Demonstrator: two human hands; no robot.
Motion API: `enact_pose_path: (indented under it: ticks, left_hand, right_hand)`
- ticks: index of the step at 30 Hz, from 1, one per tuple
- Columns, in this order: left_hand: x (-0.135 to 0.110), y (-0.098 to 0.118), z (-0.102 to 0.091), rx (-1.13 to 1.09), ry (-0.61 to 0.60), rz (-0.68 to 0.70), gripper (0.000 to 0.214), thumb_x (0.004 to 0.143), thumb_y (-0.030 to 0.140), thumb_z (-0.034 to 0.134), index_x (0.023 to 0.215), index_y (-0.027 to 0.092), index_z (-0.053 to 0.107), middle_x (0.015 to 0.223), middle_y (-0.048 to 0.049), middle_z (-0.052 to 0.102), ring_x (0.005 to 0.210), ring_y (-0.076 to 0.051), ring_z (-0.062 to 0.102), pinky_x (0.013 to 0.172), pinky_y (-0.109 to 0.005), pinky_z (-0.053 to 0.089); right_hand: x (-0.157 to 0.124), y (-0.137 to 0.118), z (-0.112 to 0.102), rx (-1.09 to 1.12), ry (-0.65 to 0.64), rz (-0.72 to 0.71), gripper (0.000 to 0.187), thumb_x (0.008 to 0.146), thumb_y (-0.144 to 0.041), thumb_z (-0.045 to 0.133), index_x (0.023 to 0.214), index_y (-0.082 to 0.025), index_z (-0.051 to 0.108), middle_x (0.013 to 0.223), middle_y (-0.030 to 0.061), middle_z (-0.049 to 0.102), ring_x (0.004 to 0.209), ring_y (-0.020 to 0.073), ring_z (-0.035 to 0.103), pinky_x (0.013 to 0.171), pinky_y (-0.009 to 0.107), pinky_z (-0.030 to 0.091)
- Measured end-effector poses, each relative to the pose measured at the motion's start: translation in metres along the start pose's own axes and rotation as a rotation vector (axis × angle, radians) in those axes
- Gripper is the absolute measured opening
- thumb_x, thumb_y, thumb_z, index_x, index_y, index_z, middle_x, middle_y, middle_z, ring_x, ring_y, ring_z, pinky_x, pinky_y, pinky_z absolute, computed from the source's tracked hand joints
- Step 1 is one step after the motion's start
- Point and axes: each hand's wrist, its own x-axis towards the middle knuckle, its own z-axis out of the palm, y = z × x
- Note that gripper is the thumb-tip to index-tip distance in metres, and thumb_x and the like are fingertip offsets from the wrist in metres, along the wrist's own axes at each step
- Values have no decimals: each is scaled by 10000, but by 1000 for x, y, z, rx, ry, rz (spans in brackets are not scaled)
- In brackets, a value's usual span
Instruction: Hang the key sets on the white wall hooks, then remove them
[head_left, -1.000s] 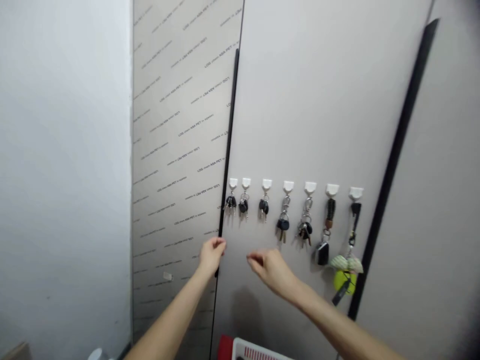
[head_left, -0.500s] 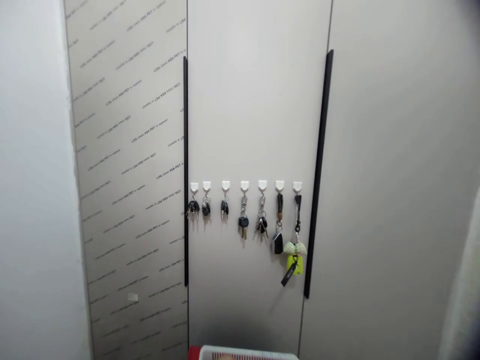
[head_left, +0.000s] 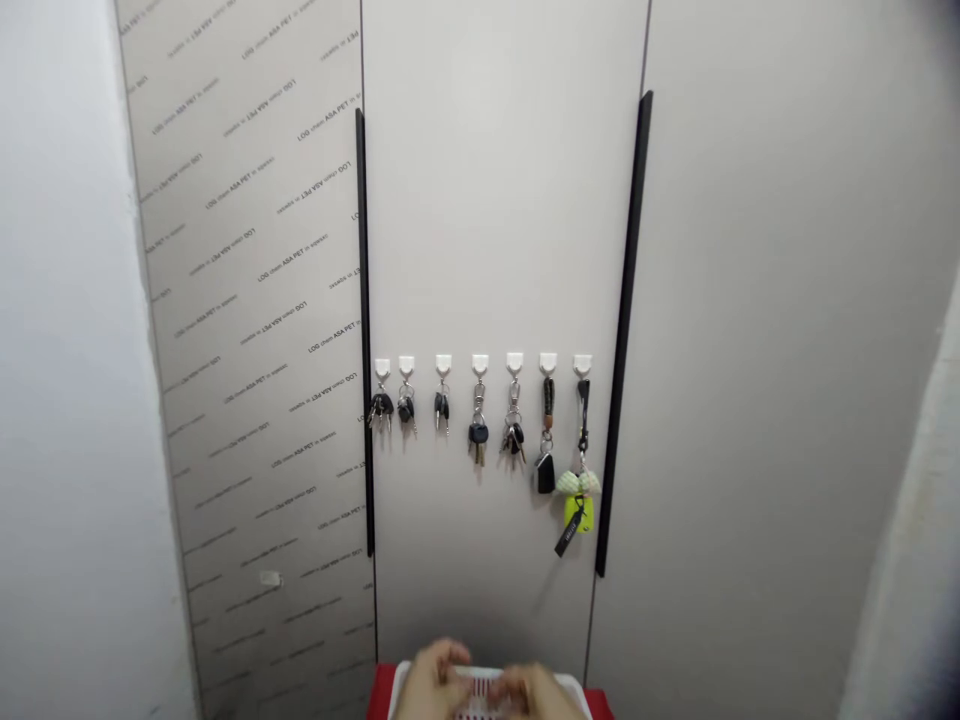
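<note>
At the near bottom edge, the left hand [head_left: 429, 682] and the right hand [head_left: 538, 692] sit close together over a white basket [head_left: 484, 678] with red slats. The basket rests on a red base [head_left: 377, 696], just in front of the cabinet. Both hands are blurred and cut off by the frame. They appear to touch the basket's far rim, but I cannot tell whether the fingers are curled around it or loose.

Beyond the basket stands a grey cabinet door [head_left: 495, 200] with a black vertical handle [head_left: 364, 300] along its left edge. A second black handle [head_left: 622, 330] runs along the edge of the right door [head_left: 780, 350].

A row of seven white hooks [head_left: 480, 363] runs across the middle door, well above the hands, and each carries keys. The leftmost key bunch [head_left: 381, 408] hangs just beside the left handle. A black key fob [head_left: 545, 473] hangs from the sixth hook. A yellow-green tag [head_left: 579, 512] dangles lowest from the seventh hook, near the right handle.

To the left is a panel covered in printed protective film [head_left: 255, 300], and beyond it a plain white wall [head_left: 67, 400].
</note>
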Motion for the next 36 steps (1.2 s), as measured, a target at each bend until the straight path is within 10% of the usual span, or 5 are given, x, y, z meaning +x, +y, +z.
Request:
enact_pose_path:
  ticks: [4, 10, 23, 30, 36]
  left_hand:
    - [-13, 74, -7, -165, 148, 340, 564, 581, 135, 509, 1108, 131, 307, 444, 90, 330, 427, -38, 306, 449, -165, 273]
    - [-53, 164, -14, -345, 66, 785, 756, 632, 142, 477, 1189, 248, -22, 472, 90, 362, 438, -36, 317, 453, -152, 286]
    - [-35, 155, 2, -299, -33, 645, 706, 612, 124, 480, 1186, 209, 78, 469, 95, 350, 424, -22, 299, 439, -151, 262]
    - [0, 149, -4, 65, -134, 337, 399, 591, 130, 462, 980, 74, 391, 548, 53, 415, 455, -35, 381, 453, -179, 278]
    - [21, 171, 6, 163, -63, 367, 310, 602, 131, 443, 910, 94, 429, 545, 50, 411, 457, -42, 404, 446, -171, 292]
  right_hand:
    - [9, -74, -39, 288, 173, -156, 572, 585, -106, 410, 1138, -183, 285, 424, -97, 251, 373, 41, 216, 369, 156, 205]
    - [-17, -155, -77, 600, 363, -642, 693, 645, -167, 437, 1190, -285, 25, 445, -99, 316, 394, 49, 275, 397, 173, 268]
    - [-11, -143, -88, 566, 308, -527, 616, 632, -199, 460, 1175, -250, 172, 432, -102, 303, 367, 37, 279, 370, 163, 256]
    - [56, -98, -163, 173, 984, -195, 360, 598, -344, 446, 859, -104, 505, 598, 6, 486, 507, 93, 431, 493, 223, 345]
    - [72, -84, -189, -24, 923, -175, 258, 601, -371, 413, 604, -137, 521, 536, 26, 525, 513, 128, 474, 498, 235, 349]
